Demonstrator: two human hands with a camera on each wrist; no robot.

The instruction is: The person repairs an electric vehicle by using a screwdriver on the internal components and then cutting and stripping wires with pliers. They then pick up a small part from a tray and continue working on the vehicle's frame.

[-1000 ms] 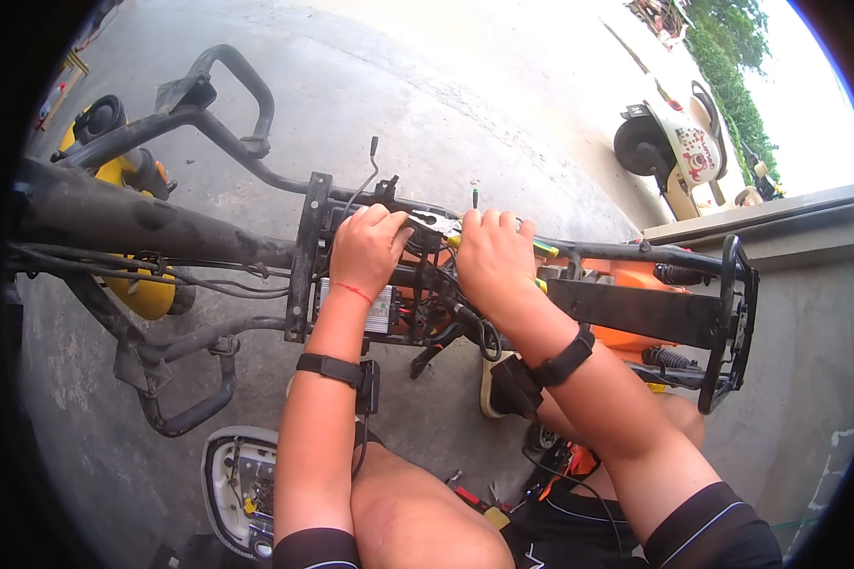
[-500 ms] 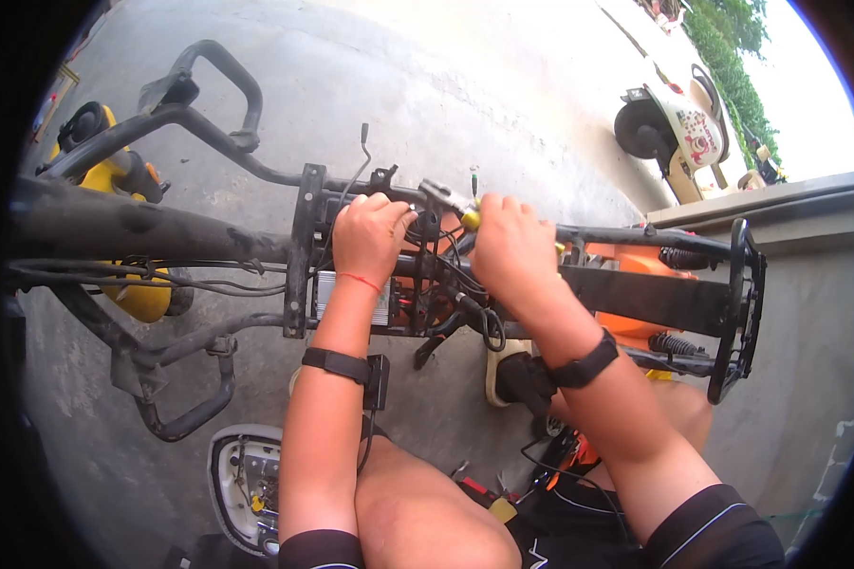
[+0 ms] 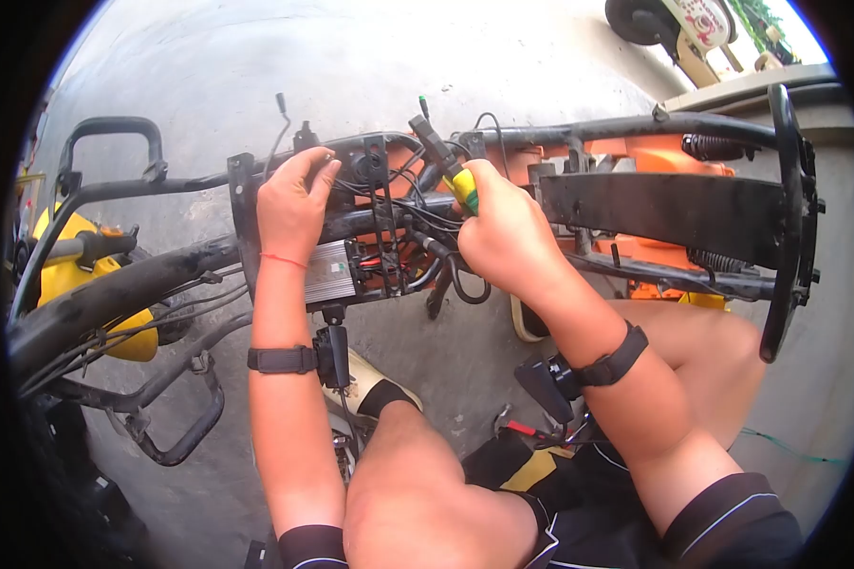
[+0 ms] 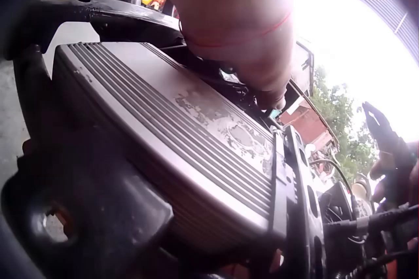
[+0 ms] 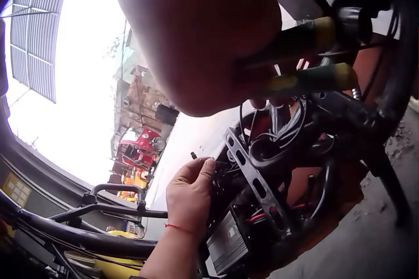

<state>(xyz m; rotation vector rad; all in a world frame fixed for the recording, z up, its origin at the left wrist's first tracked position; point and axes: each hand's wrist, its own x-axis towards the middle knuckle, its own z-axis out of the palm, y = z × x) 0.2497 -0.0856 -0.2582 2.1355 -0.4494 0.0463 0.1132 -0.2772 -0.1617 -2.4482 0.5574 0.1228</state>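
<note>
My right hand (image 3: 505, 226) grips pliers (image 3: 434, 142) with yellow and green handles. Their dark head points up and left, away from the left hand. In the right wrist view the handle ends (image 5: 325, 32) stick out past the shadowed hand. Over the black tube frame (image 3: 194, 182), my left hand (image 3: 291, 201) pinches a small piece (image 3: 328, 157) between thumb and fingertips; it is too small to name. Just below that hand sits a finned metal box (image 3: 329, 273), seen close in the left wrist view. Beside it stands a slotted black bracket (image 3: 380, 194) among loose black cables (image 3: 417, 211).
A flat black plate (image 3: 664, 211) and orange body parts (image 3: 659, 161) lie along the frame to the right. Yellow parts (image 3: 128, 337) show at the left. Red-handled tools (image 3: 522, 430) lie on the floor near the leg. A parked scooter (image 3: 693, 33) stands far back.
The pliers have moved from beside the left fingertips to the right and tipped upward in the right hand. The left hand has stayed pinched. The head view has shifted.
</note>
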